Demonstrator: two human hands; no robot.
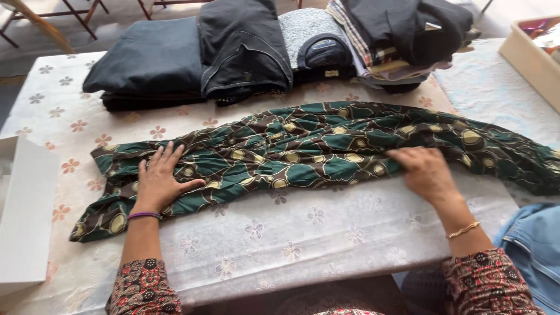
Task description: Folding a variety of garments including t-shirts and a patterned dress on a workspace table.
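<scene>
A long green and brown patterned garment (315, 146) with gold ovals lies stretched across the table (303, 239) from left to right. My left hand (160, 181) rests flat on its left end, fingers spread. At the garment's near edge, right of the middle, my right hand (424, 169) presses down with the fingers curled onto the cloth. Both wrists wear bangles, and the sleeves are dark red with a print.
Piles of folded dark clothes (192, 58) and a striped stack (391, 41) line the far edge. A white box (23, 216) stands at the left. A beige bin (534, 58) sits far right, and blue denim (534, 251) lies at the near right.
</scene>
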